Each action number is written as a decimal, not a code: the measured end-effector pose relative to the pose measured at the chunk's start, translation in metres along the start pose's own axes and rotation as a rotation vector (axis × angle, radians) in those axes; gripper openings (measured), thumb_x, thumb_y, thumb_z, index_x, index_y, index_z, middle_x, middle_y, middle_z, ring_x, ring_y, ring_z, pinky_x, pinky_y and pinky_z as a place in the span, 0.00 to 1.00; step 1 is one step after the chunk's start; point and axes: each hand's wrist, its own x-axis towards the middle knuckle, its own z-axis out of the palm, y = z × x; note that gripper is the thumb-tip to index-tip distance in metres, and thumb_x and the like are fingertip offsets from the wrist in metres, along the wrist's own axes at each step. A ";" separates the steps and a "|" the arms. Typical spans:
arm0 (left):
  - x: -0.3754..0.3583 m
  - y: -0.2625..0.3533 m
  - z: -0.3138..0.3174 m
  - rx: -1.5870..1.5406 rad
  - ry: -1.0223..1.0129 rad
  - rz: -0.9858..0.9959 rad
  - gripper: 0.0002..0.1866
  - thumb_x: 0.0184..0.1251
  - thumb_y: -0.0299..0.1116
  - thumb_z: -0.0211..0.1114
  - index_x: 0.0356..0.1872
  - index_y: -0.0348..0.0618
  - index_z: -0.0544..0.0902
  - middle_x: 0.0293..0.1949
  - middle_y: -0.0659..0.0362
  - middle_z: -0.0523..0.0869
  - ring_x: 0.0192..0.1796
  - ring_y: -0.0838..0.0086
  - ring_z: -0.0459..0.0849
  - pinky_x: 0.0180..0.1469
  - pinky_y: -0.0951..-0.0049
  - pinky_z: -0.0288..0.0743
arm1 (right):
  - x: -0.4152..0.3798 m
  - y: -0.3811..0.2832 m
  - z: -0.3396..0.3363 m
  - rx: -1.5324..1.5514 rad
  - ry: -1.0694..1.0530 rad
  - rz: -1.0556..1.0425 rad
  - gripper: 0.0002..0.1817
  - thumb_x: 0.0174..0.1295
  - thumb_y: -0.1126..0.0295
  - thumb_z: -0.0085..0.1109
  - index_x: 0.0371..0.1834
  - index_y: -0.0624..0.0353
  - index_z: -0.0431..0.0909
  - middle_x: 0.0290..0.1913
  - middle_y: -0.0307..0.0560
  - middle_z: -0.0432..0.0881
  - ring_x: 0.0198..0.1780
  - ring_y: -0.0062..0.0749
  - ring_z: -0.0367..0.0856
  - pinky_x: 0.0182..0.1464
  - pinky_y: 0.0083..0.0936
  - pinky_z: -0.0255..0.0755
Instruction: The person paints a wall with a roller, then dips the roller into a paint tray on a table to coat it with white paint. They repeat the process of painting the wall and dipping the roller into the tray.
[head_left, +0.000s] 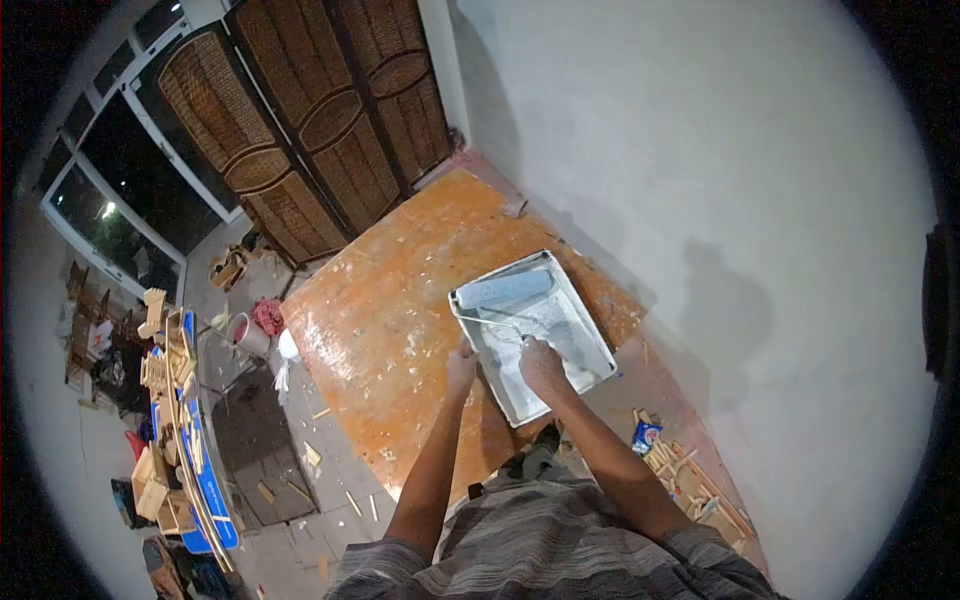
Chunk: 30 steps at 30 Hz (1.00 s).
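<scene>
A paint roller [505,291] lies across the far end of a metal paint tray [575,300], its sleeve almost filling the tray's width and its wire frame running back toward the near side. The right hand [541,362] is clenched around the roller's handle inside the tray, over the pale paint film. The left hand [461,363] rests at the tray's left rim near the near corner; whether it grips the rim or only touches it I cannot tell.

The tray sits tilted on an orange, paint-spattered board [400,300] lying on the floor, close to the board's right edge and just beside the white wall [720,180]. To the left of the tray the board offers broad open surface up to its far edge by the woven folding doors [300,120]. Near right, by the wall, lies a heap of wood offcuts [690,480] with a small blue packet [646,436]. Left of the board stand a small bucket [251,335] and a red cloth [267,315], with scattered wood chips on the paved floor [300,480]
</scene>
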 end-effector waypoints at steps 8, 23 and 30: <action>0.002 -0.006 -0.001 0.021 -0.011 -0.005 0.27 0.54 0.24 0.56 0.59 0.48 0.68 0.20 0.59 0.75 0.23 0.75 0.74 0.28 0.71 0.70 | 0.017 0.011 -0.021 -0.059 -0.100 0.051 0.10 0.53 0.72 0.44 0.31 0.67 0.75 0.32 0.63 0.78 0.37 0.54 0.79 0.41 0.43 0.73; 0.000 0.004 -0.006 -0.006 -0.116 0.006 0.31 0.57 0.20 0.53 0.64 0.46 0.60 0.18 0.64 0.72 0.21 0.80 0.71 0.24 0.77 0.69 | 0.017 0.016 -0.015 -0.055 -0.044 0.037 0.09 0.53 0.74 0.44 0.28 0.67 0.74 0.29 0.64 0.77 0.35 0.53 0.79 0.40 0.44 0.73; 0.007 -0.010 -0.008 0.119 -0.133 0.052 0.30 0.58 0.22 0.55 0.64 0.46 0.61 0.20 0.62 0.74 0.23 0.78 0.74 0.26 0.76 0.71 | 0.027 0.003 -0.012 -0.056 -0.073 -0.003 0.10 0.54 0.73 0.43 0.31 0.67 0.74 0.31 0.63 0.77 0.36 0.54 0.79 0.39 0.43 0.73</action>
